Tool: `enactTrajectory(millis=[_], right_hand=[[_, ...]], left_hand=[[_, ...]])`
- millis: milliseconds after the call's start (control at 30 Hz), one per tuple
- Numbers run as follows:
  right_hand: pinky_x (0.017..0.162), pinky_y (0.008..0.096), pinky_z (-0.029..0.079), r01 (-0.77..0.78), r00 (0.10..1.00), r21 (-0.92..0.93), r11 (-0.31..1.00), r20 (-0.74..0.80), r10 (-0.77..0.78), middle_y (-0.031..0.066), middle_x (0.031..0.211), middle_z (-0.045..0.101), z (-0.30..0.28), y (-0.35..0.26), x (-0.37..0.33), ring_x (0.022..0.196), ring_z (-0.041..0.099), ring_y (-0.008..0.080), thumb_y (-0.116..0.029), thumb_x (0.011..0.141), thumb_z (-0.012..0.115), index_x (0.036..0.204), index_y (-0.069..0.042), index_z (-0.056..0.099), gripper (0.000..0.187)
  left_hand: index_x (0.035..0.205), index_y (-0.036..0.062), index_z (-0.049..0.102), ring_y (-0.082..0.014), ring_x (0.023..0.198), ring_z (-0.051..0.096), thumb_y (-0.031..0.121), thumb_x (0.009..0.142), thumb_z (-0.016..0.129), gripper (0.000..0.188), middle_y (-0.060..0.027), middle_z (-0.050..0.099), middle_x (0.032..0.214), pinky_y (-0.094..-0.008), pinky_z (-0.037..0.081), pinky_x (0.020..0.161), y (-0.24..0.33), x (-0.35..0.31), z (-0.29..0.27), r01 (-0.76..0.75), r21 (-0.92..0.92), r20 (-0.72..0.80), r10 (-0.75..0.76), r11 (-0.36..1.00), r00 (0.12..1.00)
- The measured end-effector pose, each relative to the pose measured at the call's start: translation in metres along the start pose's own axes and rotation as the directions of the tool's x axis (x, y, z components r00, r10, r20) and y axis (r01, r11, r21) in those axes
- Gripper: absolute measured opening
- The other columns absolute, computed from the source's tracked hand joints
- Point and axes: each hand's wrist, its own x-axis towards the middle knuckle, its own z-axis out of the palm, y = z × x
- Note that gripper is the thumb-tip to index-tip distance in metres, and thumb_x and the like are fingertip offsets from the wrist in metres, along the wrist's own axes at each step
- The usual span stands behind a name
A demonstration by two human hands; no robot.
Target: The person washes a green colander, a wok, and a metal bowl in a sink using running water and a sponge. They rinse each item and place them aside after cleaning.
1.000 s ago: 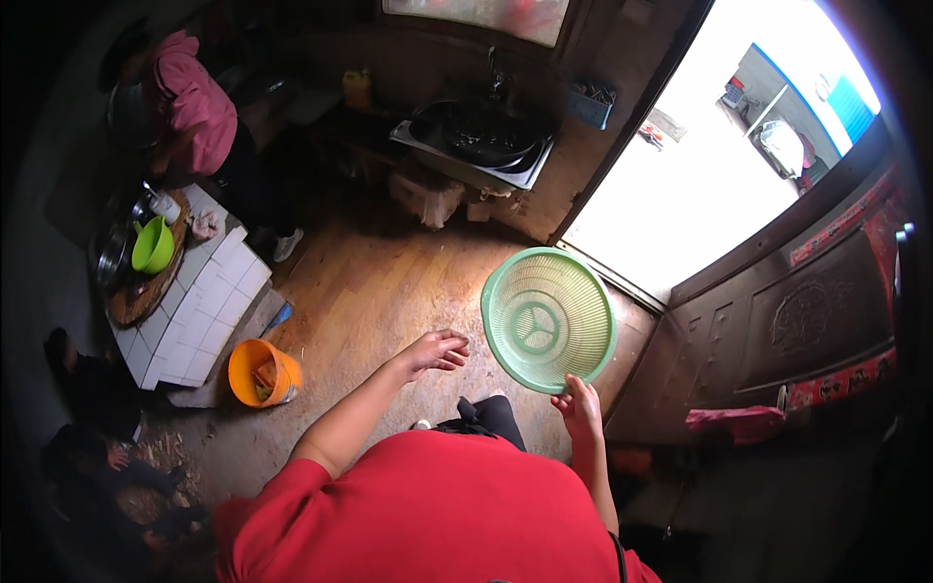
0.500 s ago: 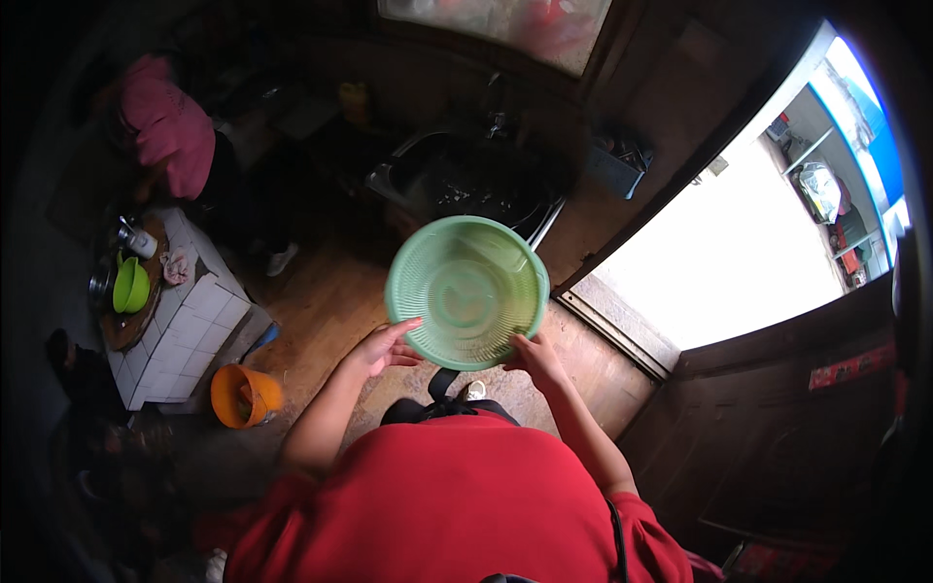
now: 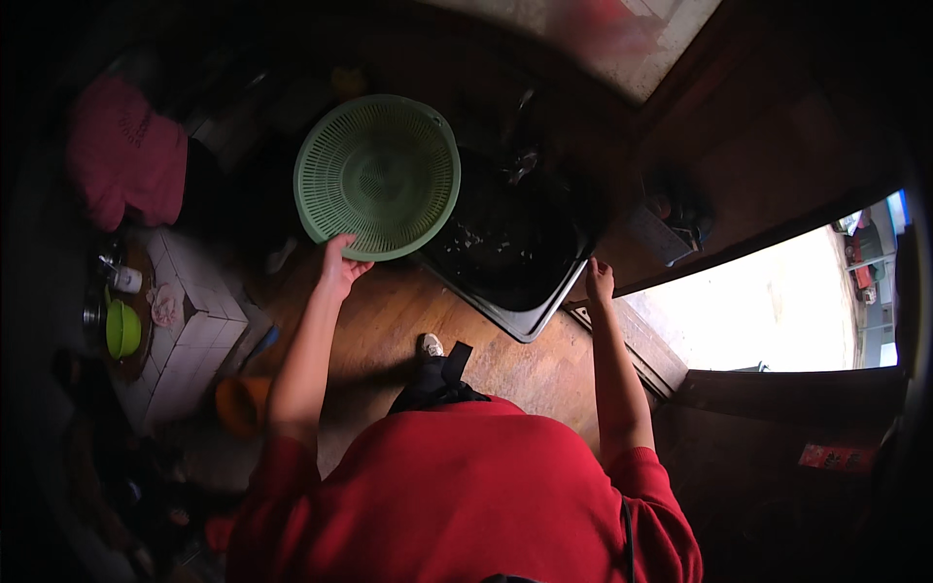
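A round green plastic colander (image 3: 379, 175) with slotted sides is in my left hand (image 3: 342, 267). That hand is closed on its near rim, and the colander tilts over the left part of a dark sink (image 3: 505, 238) with a pale metal edge. Small light bits lie inside the basin. On the right, my right hand (image 3: 601, 280) is at the sink's edge, fingers drawn together. Whether they grip the edge or something small is hidden. A faucet (image 3: 523, 165) stands at the sink's back.
At far left a person in a pink top (image 3: 126, 151) bends near a white-tiled counter (image 3: 199, 311) holding a bright green bowl (image 3: 122, 328). An orange bucket (image 3: 241, 403) sits on the floor. A blue-grey basket (image 3: 663, 231) is right of the sink, beside a bright doorway (image 3: 758, 301).
My right hand has let go of the colander and moved right to the sink's edge. My left hand has carried the colander forward and left. I stand nearer the sink.
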Motion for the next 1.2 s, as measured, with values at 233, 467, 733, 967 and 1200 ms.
enactTrajectory(millis=[233, 467, 733, 967, 1200], right_hand=[[0.050, 0.0253, 0.041, -0.155, 0.987, 0.332, 0.930, 0.081, 0.136, 0.0022, 0.070, 0.052, 0.028, 0.041, 0.061, 0.058, 0.050, 0.0128, -0.046, 0.090, 0.049, 0.098, -0.006, 0.055, 0.041], [0.041, 0.0239, 0.034, -0.369, 0.926, 0.572, 0.733, 0.291, 0.239, -0.0002, 0.061, 0.048, 0.029, -0.027, 0.037, 0.049, 0.045, 0.0099, -0.036, 0.091, 0.047, 0.089, -0.008, 0.052, 0.028], [0.039, 0.0241, 0.034, -0.403, 0.912, 0.671, 0.623, 0.353, 0.210, 0.0001, 0.057, 0.047, 0.033, -0.018, 0.058, 0.044, 0.043, 0.0099, -0.029, 0.091, 0.047, 0.082, -0.010, 0.052, 0.022], [0.038, 0.0208, 0.035, -0.457, 0.881, 0.650, 0.608, 0.426, 0.207, -0.0028, 0.058, 0.042, 0.033, -0.039, 0.060, 0.045, 0.040, 0.0076, -0.024, 0.090, 0.052, 0.075, -0.015, 0.048, 0.017], [0.039, 0.0250, 0.034, -0.558, 0.829, 0.651, 0.515, 0.470, 0.304, -0.0026, 0.055, 0.039, 0.031, -0.046, 0.059, 0.043, 0.038, 0.0101, -0.022, 0.084, 0.052, 0.074, -0.014, 0.046, 0.014]], left_hand=[[0.097, 0.0083, 0.060, -0.0186, 0.108, 0.045, 0.032, 0.073, 0.060, 0.034, -0.0050, 0.056, 0.108, -0.0355, 0.027, 0.100, 0.044, 0.175, 0.012, -0.123, 0.106, -0.251, 0.146, 0.987, 0.957], [0.098, 0.0100, 0.062, -0.0177, 0.101, 0.050, 0.031, 0.074, 0.060, 0.032, -0.0054, 0.059, 0.106, -0.0336, 0.039, 0.087, 0.029, 0.178, 0.070, -0.097, 0.116, -0.369, 0.134, 0.988, 0.920], [0.124, -0.0012, 0.049, -0.0266, 0.114, 0.047, 0.032, 0.075, 0.062, 0.061, -0.0137, 0.053, 0.124, -0.0380, 0.034, 0.098, 0.006, 0.156, 0.132, -0.006, 0.030, -0.661, 0.024, 1.000, 0.750], [0.106, 0.0106, 0.055, -0.0181, 0.063, 0.055, 0.037, 0.080, 0.056, 0.037, -0.0031, 0.061, 0.088, -0.0297, 0.044, 0.049, 0.013, 0.202, 0.055, -0.084, -0.345, -0.441, -0.083, 0.935, 0.894], [0.093, 0.0100, 0.055, -0.0145, 0.049, 0.054, 0.029, 0.083, 0.056, 0.022, -0.0047, 0.059, 0.068, -0.0232, 0.041, 0.038, 0.169, 0.244, -0.047, -0.208, -0.041, -0.592, 0.144, 0.977, 0.793]])
